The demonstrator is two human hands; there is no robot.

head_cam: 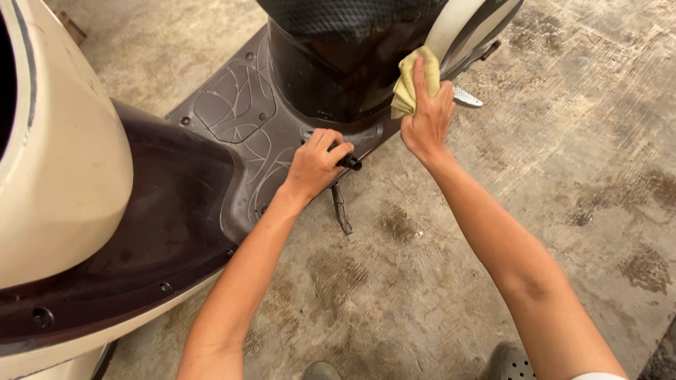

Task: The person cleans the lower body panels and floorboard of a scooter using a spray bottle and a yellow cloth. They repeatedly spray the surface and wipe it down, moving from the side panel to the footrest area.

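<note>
Right hand (pixel 427 116) pressing yellow cloth (pixel 412 84) flat against scooter (pixel 310 77) side panel, straight ahead; left hand (pixel 317 162) nearer, lower, fist clenched round black tool (pixel 350 162) at footboard (pixel 236 119) edge.

**Counts, head view**

Two hands: left hand (pixel 315 163), right hand (pixel 424 116). One yellow cloth (pixel 411 83). One black handle (pixel 348 162). One scooter (pixel 169 190) with one kickstand (pixel 341 208) and one footpeg (pixel 467 97). Two shoes, edge of frame: grey (pixel 511 362), dark (pixel 321 371).
</note>
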